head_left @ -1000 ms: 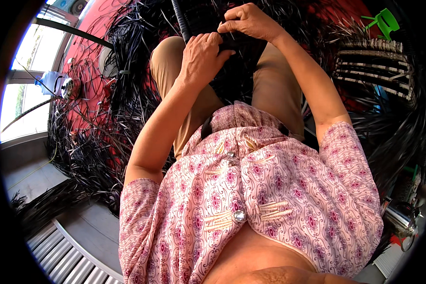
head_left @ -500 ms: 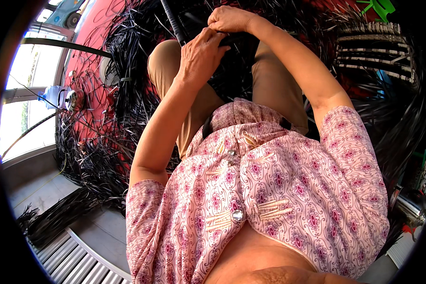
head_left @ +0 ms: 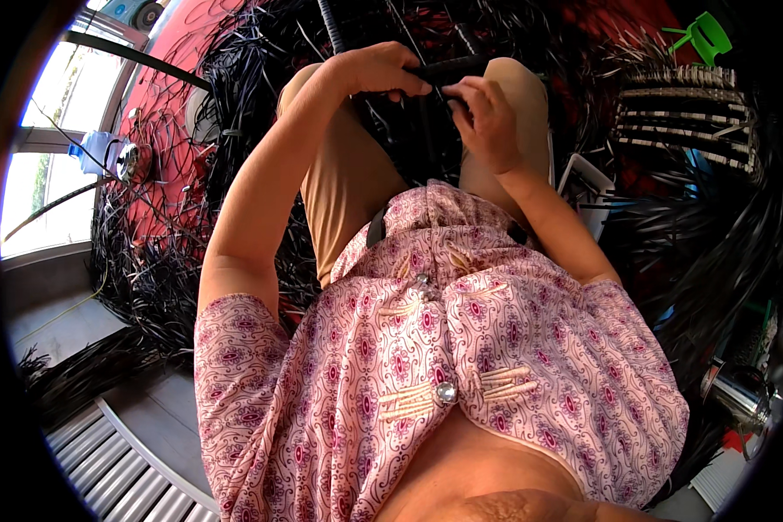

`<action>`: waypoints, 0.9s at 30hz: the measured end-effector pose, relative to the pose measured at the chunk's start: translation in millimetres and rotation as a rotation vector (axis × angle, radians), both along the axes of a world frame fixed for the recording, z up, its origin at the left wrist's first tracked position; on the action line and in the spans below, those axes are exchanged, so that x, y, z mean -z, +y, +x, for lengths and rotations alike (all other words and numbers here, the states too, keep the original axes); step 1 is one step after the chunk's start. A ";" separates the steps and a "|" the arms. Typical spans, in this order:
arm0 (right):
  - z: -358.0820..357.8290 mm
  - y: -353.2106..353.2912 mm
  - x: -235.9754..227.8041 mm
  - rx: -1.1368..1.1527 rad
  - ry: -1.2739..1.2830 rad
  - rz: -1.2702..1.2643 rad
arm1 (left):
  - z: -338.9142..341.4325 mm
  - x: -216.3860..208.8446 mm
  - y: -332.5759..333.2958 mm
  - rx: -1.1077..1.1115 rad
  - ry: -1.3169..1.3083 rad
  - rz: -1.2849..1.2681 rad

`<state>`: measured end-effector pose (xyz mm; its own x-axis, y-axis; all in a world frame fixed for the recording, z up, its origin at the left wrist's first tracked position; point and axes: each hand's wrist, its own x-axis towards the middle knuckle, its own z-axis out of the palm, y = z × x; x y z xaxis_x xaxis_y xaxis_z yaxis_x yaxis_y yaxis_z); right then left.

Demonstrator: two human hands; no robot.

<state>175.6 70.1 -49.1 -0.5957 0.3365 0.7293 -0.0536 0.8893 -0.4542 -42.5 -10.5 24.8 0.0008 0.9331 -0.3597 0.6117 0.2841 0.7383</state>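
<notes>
Between my knees lies a dark bar (head_left: 452,66) that looks wrapped in black strip. My left hand (head_left: 381,71) is closed over the bar's left end, its thumb pointing right along it. Just right of that thumb, my right hand (head_left: 489,122) is curled below the bar, thumb and fingers pinched together. A thin black strip (head_left: 451,94) seems to be at its fingertips; its course is lost against the dark background. A wrapped dark rod (head_left: 331,26) rises beyond my left hand.
Heaps of loose black strips (head_left: 244,113) surround my legs on red ground. A woven slatted piece (head_left: 687,113) and a green plastic item (head_left: 705,39) are at right. A light container (head_left: 587,187) sits by my right knee, a metal vessel (head_left: 735,391) at lower right, a slatted seat (head_left: 130,470) at lower left.
My hands have come apart. The right hand moved down and nearer, from beyond the left to the right knee. My left hand shifted slightly up and turned; the dark bar now shows.
</notes>
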 end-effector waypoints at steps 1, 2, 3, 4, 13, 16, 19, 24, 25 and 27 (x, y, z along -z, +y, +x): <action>-0.5 -3.4 1.8 -0.013 -0.002 0.079 | 1.8 0.2 -0.2 -0.035 -0.003 0.008; -1.1 -5.9 1.9 -0.031 -0.009 0.092 | 3.0 -0.3 -0.6 -0.084 -0.042 -0.021; -2.2 -9.3 1.1 -0.049 -0.015 0.105 | 3.8 -1.5 -1.0 -0.134 -0.081 -0.049; -4.6 -11.9 -0.1 -0.064 -0.020 0.117 | 4.6 -4.4 -1.4 -0.180 -0.118 -0.079; -16.3 -17.5 -1.5 -0.211 0.040 0.226 | 8.9 -9.8 -7.3 -0.233 -0.160 -0.071; -26.7 -8.4 -28.8 -0.184 0.038 0.257 | 7.7 -10.9 -7.0 -0.270 -0.204 -0.047; -54.7 16.4 -52.2 -0.230 0.025 0.294 | -1.5 15.8 -7.6 -0.467 -0.215 0.286; -90.4 43.9 -71.0 -0.369 -0.364 -0.184 | 10.8 30.9 -20.1 -0.961 -0.315 1.062; -94.7 45.4 -72.4 -0.383 -0.467 -0.349 | 15.4 31.2 -27.6 -0.958 -0.190 1.049; -106.4 57.2 -63.7 -0.395 -0.632 -0.458 | 20.6 39.1 -39.9 -0.868 0.060 1.052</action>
